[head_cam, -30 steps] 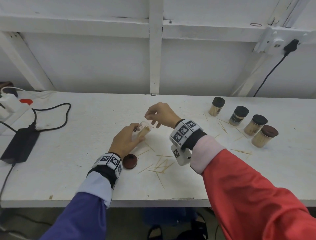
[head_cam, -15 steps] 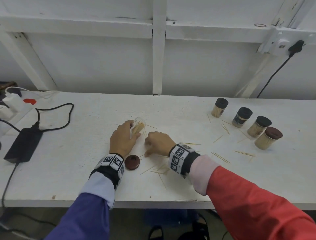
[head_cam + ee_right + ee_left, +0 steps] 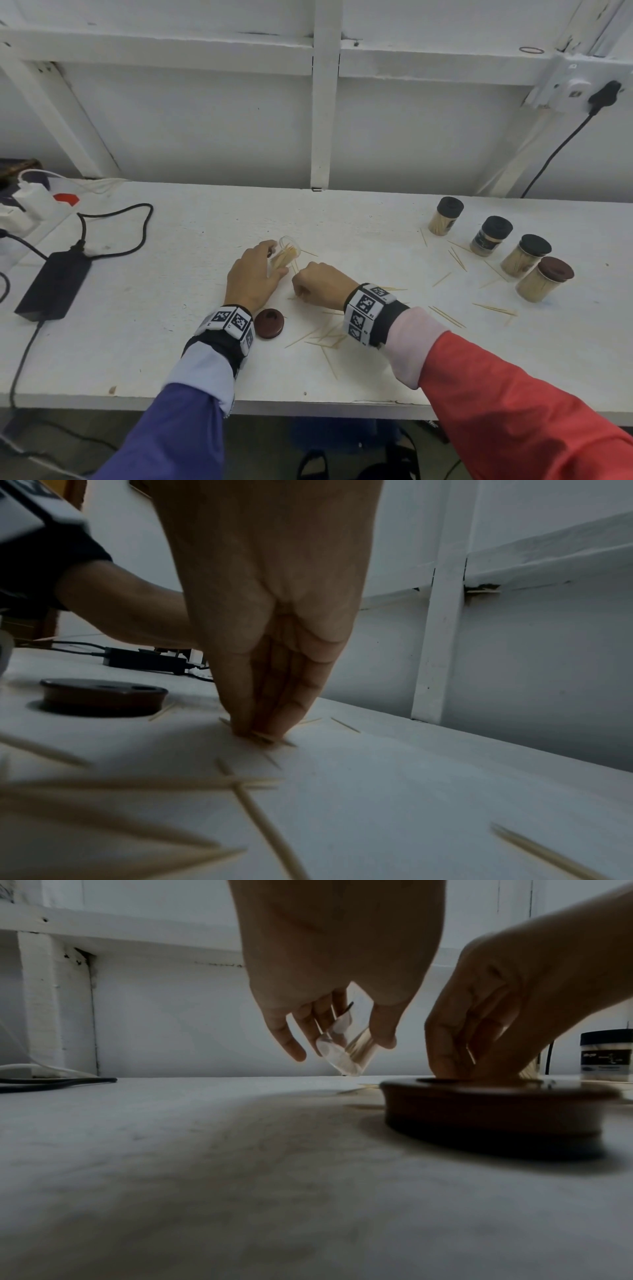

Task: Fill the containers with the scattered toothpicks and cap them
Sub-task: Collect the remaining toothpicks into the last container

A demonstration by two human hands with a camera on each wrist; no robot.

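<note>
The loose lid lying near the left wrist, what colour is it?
Dark reddish brown lid, seen best in the head view.

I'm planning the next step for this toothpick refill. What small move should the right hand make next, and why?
Probably lift the pinched toothpicks and drop them into the open container. The right hand already has its fingertips closed on them at the table, and the left hand holds that container tilted, mouth open, close beside it.

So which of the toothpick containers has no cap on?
The clear container tilted in the left hand. The four containers at the right are capped; its brown cap lies beside the left wrist.
</note>
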